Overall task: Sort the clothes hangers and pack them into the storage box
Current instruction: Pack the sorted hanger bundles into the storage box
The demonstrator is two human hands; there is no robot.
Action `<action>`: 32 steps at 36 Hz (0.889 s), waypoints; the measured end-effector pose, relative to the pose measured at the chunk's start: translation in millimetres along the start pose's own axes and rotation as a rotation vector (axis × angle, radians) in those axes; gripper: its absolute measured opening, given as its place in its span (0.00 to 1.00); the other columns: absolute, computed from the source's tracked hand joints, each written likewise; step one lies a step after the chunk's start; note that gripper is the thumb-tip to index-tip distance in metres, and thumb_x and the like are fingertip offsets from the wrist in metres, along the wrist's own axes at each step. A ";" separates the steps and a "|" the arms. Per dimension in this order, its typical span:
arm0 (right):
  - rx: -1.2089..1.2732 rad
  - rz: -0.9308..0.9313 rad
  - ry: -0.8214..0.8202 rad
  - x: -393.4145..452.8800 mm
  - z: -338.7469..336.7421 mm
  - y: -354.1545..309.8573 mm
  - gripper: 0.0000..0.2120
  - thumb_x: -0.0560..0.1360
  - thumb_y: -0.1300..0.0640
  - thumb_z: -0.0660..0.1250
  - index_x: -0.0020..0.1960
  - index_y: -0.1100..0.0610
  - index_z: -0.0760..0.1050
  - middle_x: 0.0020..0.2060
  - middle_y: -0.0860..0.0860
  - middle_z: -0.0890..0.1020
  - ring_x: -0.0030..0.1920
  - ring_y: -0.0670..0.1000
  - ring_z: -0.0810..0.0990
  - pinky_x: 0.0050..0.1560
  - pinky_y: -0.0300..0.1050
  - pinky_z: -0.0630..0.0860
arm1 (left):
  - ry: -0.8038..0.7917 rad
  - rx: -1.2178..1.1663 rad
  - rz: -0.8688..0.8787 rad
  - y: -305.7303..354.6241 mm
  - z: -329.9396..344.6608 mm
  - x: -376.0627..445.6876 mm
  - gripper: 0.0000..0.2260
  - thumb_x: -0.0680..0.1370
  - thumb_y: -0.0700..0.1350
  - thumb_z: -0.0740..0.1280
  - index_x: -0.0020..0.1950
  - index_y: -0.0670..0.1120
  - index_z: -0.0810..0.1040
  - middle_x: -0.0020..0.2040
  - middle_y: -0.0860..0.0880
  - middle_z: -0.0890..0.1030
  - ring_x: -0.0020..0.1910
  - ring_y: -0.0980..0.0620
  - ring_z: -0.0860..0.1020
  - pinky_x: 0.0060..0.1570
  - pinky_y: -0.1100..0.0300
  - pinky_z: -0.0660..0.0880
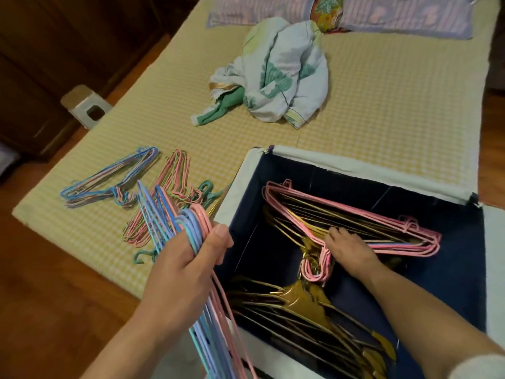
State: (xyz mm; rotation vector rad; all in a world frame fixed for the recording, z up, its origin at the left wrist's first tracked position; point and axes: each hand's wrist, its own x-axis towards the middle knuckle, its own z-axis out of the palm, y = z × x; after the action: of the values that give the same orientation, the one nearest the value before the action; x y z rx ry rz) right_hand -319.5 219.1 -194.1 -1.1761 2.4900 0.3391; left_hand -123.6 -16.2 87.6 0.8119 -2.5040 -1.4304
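Pink hangers in box: a stack of pink hangers lies across the upper half of the storage box, on top of gold hangers, hooks pointing to 6 o'clock. Stacking them flat and aligned looks meant to save room.
Right hand: the right hand reaches into the box and rests on the pink stack near the necks, fingers bent over the wires; it seems to be pressing or settling them, though whether it truly grips them I cannot tell.
Left hand: the left hand, at 9 o'clock of the box just outside its rim, is curled tightly round a bundle of blue and pink hangers at their hooks, thumb on top. Holding by the hooks keeps the bundle together, probably as the next batch.
Sorted piles: on the mattress, at 10 o'clock of the box, lie a blue-edged pile and a pink pile, apart by colour, still unpacked.
Farther out: crumpled clothes at 12 o'clock, pillows beyond, a stool on the floor at 10 o'clock.
Progress: partway, by my judgement.
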 end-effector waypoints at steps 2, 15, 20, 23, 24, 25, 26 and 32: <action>0.028 0.010 0.003 0.5 5.4 -5.6 0.24 0.74 0.65 0.68 0.67 0.53 0.65 0.64 0.53 0.69 0.61 0.54 0.72 0.56 0.51 0.74 | -0.001 0.003 -0.001 -2.1 -0.9 -1.0 0.18 0.77 0.67 0.58 0.39 0.56 0.79 0.39 0.49 0.78 0.40 0.52 0.77 0.43 0.50 0.75; 0.023 0.177 -0.076 1.3 2.9 -5.6 0.34 0.74 0.59 0.71 0.75 0.54 0.58 0.65 0.57 0.73 0.64 0.58 0.73 0.61 0.54 0.73 | -0.034 0.037 -0.007 0.4 0.6 -5.8 0.18 0.82 0.62 0.60 0.40 0.54 0.79 0.38 0.49 0.77 0.38 0.52 0.76 0.42 0.49 0.74; 0.082 0.204 -0.057 -1.9 4.4 -3.8 0.36 0.72 0.58 0.73 0.75 0.53 0.59 0.65 0.56 0.74 0.65 0.57 0.73 0.63 0.54 0.73 | -0.049 0.039 -0.013 3.3 -3.2 -6.2 0.18 0.79 0.60 0.59 0.39 0.51 0.79 0.38 0.47 0.77 0.38 0.51 0.76 0.42 0.50 0.73; 0.099 0.206 -0.046 -4.0 5.3 -5.9 0.34 0.72 0.58 0.73 0.73 0.52 0.61 0.64 0.55 0.74 0.64 0.57 0.74 0.63 0.54 0.73 | -0.057 0.037 -0.007 3.4 -5.0 -5.9 0.19 0.79 0.60 0.59 0.38 0.50 0.79 0.39 0.47 0.77 0.39 0.51 0.75 0.42 0.52 0.72; 0.105 0.210 -0.041 -4.6 5.9 -6.7 0.34 0.72 0.59 0.73 0.73 0.52 0.61 0.64 0.55 0.74 0.64 0.57 0.74 0.63 0.54 0.73 | -0.059 0.042 0.003 2.5 -5.4 -5.8 0.19 0.79 0.60 0.59 0.38 0.49 0.78 0.39 0.46 0.77 0.39 0.51 0.75 0.41 0.52 0.72; 0.110 0.216 -0.035 -5.0 6.1 -7.5 0.34 0.72 0.60 0.73 0.73 0.52 0.62 0.64 0.55 0.74 0.64 0.57 0.74 0.62 0.53 0.74 | -0.059 0.042 0.012 2.6 -5.6 -5.8 0.20 0.80 0.60 0.59 0.39 0.48 0.78 0.39 0.46 0.77 0.39 0.51 0.75 0.41 0.52 0.72; 0.112 0.220 -0.030 -5.6 6.5 -8.6 0.33 0.72 0.60 0.73 0.72 0.52 0.62 0.64 0.55 0.74 0.64 0.57 0.74 0.61 0.53 0.74 | -0.058 0.038 0.019 1.9 -5.6 -5.7 0.20 0.80 0.61 0.59 0.39 0.48 0.78 0.39 0.46 0.77 0.39 0.51 0.75 0.41 0.52 0.72; 0.101 0.217 -0.013 -8.4 6.0 -13.7 0.28 0.71 0.59 0.73 0.68 0.51 0.65 0.62 0.54 0.75 0.63 0.56 0.74 0.60 0.53 0.74 | -0.074 0.044 0.051 0.0 -6.8 -4.7 0.23 0.82 0.63 0.58 0.40 0.48 0.79 0.39 0.45 0.76 0.39 0.49 0.75 0.41 0.48 0.74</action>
State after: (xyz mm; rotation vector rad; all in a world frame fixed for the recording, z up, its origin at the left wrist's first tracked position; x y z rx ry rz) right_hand -302.6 218.5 -196.8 -0.8638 2.5957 0.2735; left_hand -117.1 -18.9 91.9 0.7096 -2.5993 -1.4189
